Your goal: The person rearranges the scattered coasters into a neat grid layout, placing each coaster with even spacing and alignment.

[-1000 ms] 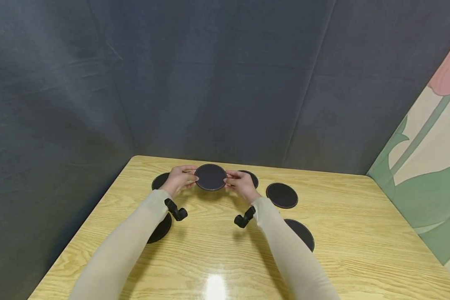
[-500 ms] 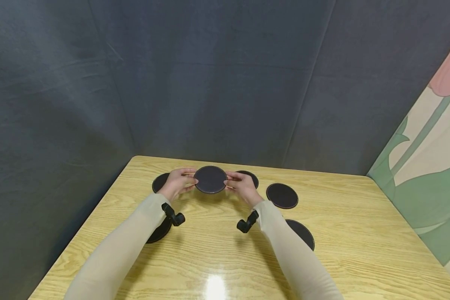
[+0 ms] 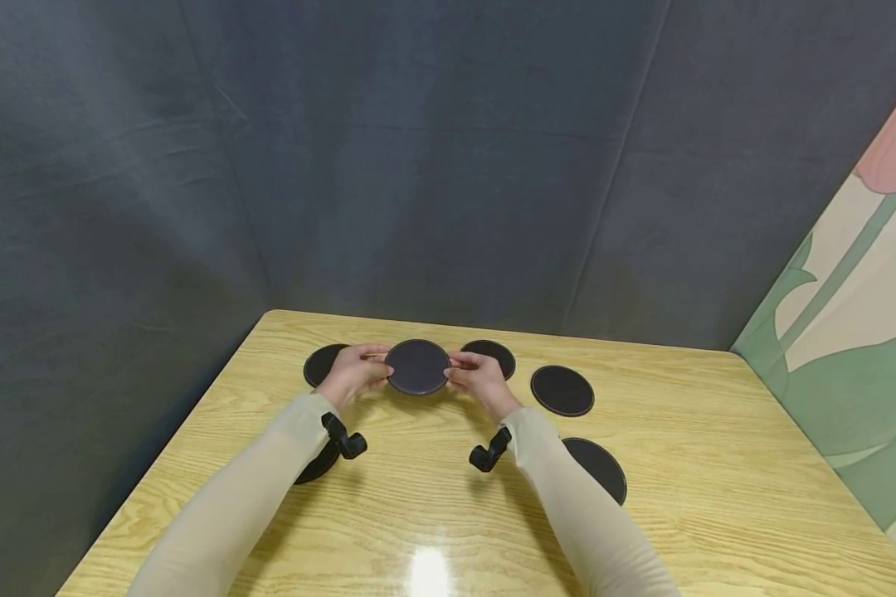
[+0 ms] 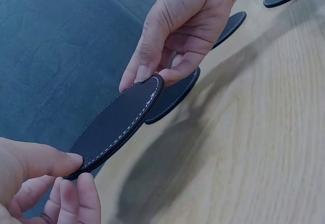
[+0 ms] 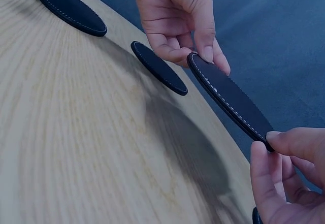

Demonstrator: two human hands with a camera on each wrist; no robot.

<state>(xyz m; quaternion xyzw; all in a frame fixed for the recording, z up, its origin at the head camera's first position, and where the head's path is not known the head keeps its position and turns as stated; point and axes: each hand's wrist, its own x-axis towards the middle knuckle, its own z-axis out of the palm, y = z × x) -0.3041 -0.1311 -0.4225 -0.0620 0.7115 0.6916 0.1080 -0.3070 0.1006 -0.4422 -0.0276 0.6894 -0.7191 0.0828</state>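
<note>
Between my two hands is a round black coaster (image 3: 418,367) with pale stitching round its rim. My left hand (image 3: 355,373) pinches its left edge, thumb on the upper face and fingers below. At the opposite edge my right hand (image 3: 481,381) pinches it the same way. The coaster is raised above the wooden table; in the right wrist view its shadow (image 5: 188,148) falls on the wood apart from it. It tilts toward the head camera. Behind my right hand lies another black coaster (image 3: 489,355), and a further coaster (image 3: 323,362) is partly hidden by my left hand.
More black coasters lie flat on the wooden table (image 3: 418,473): a coaster (image 3: 562,390) at right, a nearer coaster (image 3: 599,468) partly under the right sleeve, and a coaster (image 3: 318,466) partly behind the left sleeve. A dark curtain (image 3: 418,166) hangs along the back and left.
Both hands have brought the held coaster slightly down and nearer in the head view, uncovering more of the coaster behind my right hand. The grips are unchanged; the other coasters stay put.
</note>
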